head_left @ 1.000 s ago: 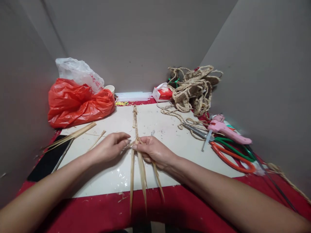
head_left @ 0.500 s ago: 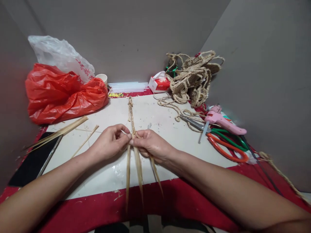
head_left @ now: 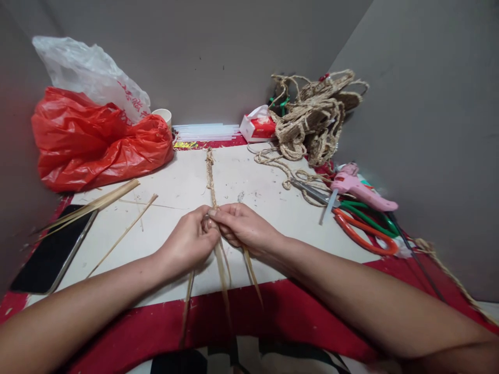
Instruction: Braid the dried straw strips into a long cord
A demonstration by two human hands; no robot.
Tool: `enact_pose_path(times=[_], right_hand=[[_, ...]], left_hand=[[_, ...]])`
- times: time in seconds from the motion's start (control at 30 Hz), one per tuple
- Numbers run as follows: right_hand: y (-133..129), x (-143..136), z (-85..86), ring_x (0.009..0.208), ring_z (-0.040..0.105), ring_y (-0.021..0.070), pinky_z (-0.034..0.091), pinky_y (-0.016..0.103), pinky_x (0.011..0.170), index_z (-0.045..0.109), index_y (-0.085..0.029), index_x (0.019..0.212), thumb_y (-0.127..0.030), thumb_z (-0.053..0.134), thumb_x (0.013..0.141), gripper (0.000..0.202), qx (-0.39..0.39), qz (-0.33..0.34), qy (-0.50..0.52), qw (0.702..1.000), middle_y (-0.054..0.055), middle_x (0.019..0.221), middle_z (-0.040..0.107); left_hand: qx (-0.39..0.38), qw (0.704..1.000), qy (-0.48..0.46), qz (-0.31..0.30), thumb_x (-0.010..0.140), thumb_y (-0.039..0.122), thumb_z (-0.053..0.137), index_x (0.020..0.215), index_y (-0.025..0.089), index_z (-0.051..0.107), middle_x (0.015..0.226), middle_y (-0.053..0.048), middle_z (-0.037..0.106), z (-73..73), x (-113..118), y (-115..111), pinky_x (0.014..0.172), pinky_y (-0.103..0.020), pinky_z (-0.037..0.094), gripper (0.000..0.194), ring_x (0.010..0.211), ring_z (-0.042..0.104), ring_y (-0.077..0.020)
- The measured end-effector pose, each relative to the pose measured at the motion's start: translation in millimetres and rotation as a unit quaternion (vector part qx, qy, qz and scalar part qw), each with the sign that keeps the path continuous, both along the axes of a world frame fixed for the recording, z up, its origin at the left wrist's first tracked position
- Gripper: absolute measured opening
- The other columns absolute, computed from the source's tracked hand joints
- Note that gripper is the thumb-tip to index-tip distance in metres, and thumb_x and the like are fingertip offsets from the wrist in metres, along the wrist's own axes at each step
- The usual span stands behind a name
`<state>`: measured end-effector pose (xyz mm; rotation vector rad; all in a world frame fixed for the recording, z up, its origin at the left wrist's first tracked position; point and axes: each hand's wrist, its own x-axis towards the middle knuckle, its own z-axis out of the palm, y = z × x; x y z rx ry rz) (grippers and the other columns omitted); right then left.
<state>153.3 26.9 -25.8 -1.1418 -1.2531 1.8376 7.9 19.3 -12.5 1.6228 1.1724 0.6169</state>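
A narrow braid of dry straw (head_left: 210, 174) runs down the middle of the white board (head_left: 175, 176). At its lower end my left hand (head_left: 193, 236) and my right hand (head_left: 244, 226) meet, fingertips touching. My left hand is closed on the straw, its fingers curled in, and one strand hangs below it. My right hand pinches the braid's end between thumb and fingers. Loose strands (head_left: 221, 275) hang from between the hands toward the red cloth (head_left: 249, 311). The exact crossing of the strands is hidden by the fingers.
Left: red plastic bag (head_left: 97, 145), phone (head_left: 54, 254) with straw strips (head_left: 105, 200) across it, single straw (head_left: 125, 234). Back: paper cup (head_left: 162, 115), white sticks (head_left: 206, 132), tissue pack (head_left: 260, 126). Right: coiled rope (head_left: 312, 119), pink glue gun (head_left: 354, 187), orange-handled scissors (head_left: 362, 234).
My left hand has curled its fingers in more, and its strand now hangs further left. A thin strand shows beside the middle one. The whole view has shifted slightly.
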Motion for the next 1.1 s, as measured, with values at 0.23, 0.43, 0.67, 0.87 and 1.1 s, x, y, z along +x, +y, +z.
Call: enact_pose_path(times=[0.23,0.43,0.67,0.87,1.1], right_hand=[[7,6,3.5,0.036,0.026,0.0047,0.019,0.021,0.038,0.043,-0.017,0.052,-0.033,0.045,0.086,0.038,0.083,0.018,-0.133,0.987,-0.006,0.04,0.034],[15,13,5.1,0.042,0.029,0.0057,0.022,0.021,0.044,0.054,-0.014,0.056,-0.022,0.043,0.083,0.03,0.136,0.054,-0.171,0.974,-0.004,0.044,0.038],[15,14,0.1,0.041,0.025,0.0053,0.019,0.022,0.044,0.045,-0.016,0.053,-0.021,0.041,0.083,0.03,0.121,0.06,-0.146,0.98,-0.005,0.044,0.034],[17,14,0.8,0.039,0.026,0.005,0.02,0.022,0.043,0.045,-0.016,0.053,-0.019,0.04,0.082,0.03,0.118,0.065,-0.154,0.979,-0.006,0.039,0.032],[18,15,5.3,0.034,0.023,0.0036,0.016,0.021,0.038,0.048,-0.016,0.054,-0.022,0.042,0.082,0.03,0.075,0.065,-0.137,0.986,-0.007,0.036,0.032]], left_hand=[[-0.034,0.998,-0.026,-0.046,0.078,0.019,0.044,0.081,0.014,0.058,0.067,0.0,0.054,-1.4,-5,6,0.057,-0.025,0.035,0.015,0.058,0.043,-0.0099],[-0.119,0.99,-0.038,-0.069,0.072,0.013,0.044,0.076,0.016,0.062,0.058,0.003,0.049,6.2,-12,14,0.05,-0.022,0.028,0.018,0.05,0.036,-0.0078],[-0.139,0.988,-0.036,-0.059,0.077,0.024,0.051,0.063,0.015,0.06,0.05,0.004,0.044,12.7,-11,18,0.044,-0.022,0.023,0.019,0.045,0.03,-0.0065],[-0.116,0.989,-0.047,-0.074,0.075,0.035,0.059,0.078,0.013,0.066,0.062,0.001,0.055,3.7,-10,17,0.049,-0.022,0.028,0.023,0.051,0.038,-0.0073],[-0.138,0.987,-0.053,-0.068,0.074,0.021,0.058,0.098,0.014,0.065,0.065,-0.002,0.065,7.7,-23,32,0.059,-0.024,0.04,0.026,0.058,0.053,-0.0105]])
